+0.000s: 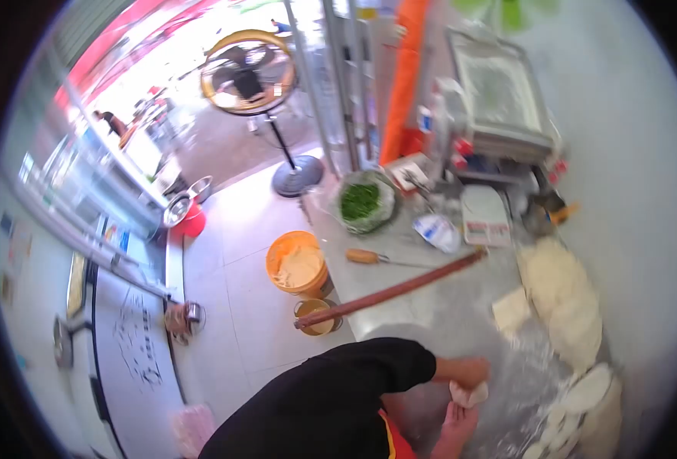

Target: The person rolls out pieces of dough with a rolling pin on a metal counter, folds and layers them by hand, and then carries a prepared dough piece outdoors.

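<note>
My left hand (470,372), reaching from a black sleeve, is closed at a small white piece of dough (470,395) above the floured steel worktop (407,321). From below, my right hand (458,424) meets the same piece with its fingers bent against it. The dough sits between the two hands, partly covered by them. A flat square of dough (512,310) and a large dough mass (564,298) lie beyond my hands. Several pale dough rounds (560,424) are close to my right hand. A long wooden rolling pin (399,291) crosses the worktop's edge.
On the worktop are a bowl of chopped greens (360,202), a wooden-handled tool (363,256), a white scale (485,216) and a machine (503,99). An orange bucket (298,260) and a smaller bucket (313,310) stand on the floor. A fan (248,76) stands farther away.
</note>
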The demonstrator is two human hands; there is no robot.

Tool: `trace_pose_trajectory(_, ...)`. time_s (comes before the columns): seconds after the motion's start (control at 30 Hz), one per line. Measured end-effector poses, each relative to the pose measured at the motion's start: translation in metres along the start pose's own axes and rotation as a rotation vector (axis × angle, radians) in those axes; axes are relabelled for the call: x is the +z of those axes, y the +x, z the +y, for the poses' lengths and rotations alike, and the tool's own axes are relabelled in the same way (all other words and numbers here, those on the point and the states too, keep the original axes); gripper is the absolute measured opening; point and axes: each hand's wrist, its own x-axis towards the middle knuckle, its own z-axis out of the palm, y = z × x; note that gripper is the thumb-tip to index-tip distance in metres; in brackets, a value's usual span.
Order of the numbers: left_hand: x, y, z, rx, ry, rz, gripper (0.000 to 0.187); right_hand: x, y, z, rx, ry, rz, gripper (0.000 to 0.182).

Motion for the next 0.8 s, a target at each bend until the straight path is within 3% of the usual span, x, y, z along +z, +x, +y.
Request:
trace_pose_trajectory(0.07, -0.081, -0.040, 0.043, 0.078, -0.016, 0.091, 0.031, -0.024, 0.056, -0.007, 0.114, 0.219, -0.080, 0.050)
trace_pose_trajectory(0.17, -0.062, -0.066, 0.016, 0.327, 0.252, 0.342, 0.040, 0.014, 0.059, -0.008, 0.006, 0.146, -0.292, 0.050)
trace_pose_trajectory(0.27, -0.019, -0.095, -0.026, 0.174, 0.262, 0.248, 0.045, 0.028, 0.055, -0.016, 0.095, -0.083, -0.303, 0.046)
trace_pose_trajectory(0.3, -0.064, -0.108, -0.007, 0.155, 0.152, 0.132, 0.048, 0.028, 0.055, -0.019, 0.090, -0.189, -0.301, 0.046)
trace_pose_trajectory(0.4, -0.038, -0.073, -0.011, 0.066, 0.021, 0.366, 0.048, 0.033, 0.058, -0.028, -0.089, -0.545, -0.345, 0.047)
trace_pose_trajectory(0.53, -0.009, -0.043, -0.012, -0.039, 0.102, 0.436, 0.049, 0.033, 0.063, -0.032, -0.454, -0.936, -0.438, 0.048)
trace_pose_trajectory(0.63, -0.013, -0.053, -0.006, -0.036, 0.125, 0.495, 0.046, 0.030, 0.068, -0.030, -0.593, -1.032, -0.507, 0.049)
trace_pose_trajectory(0.77, -0.017, -0.049, -0.004, -0.059, 0.118, 0.423, 0.046, 0.012, 0.128, -0.016, -0.482, -1.139, -0.408, 0.052)
trace_pose_trajectory(0.8, -0.019, -0.051, -0.002, -0.079, 0.112, 0.376, 0.047, 0.011, 0.133, -0.016, -0.330, -0.901, -0.358, 0.051)
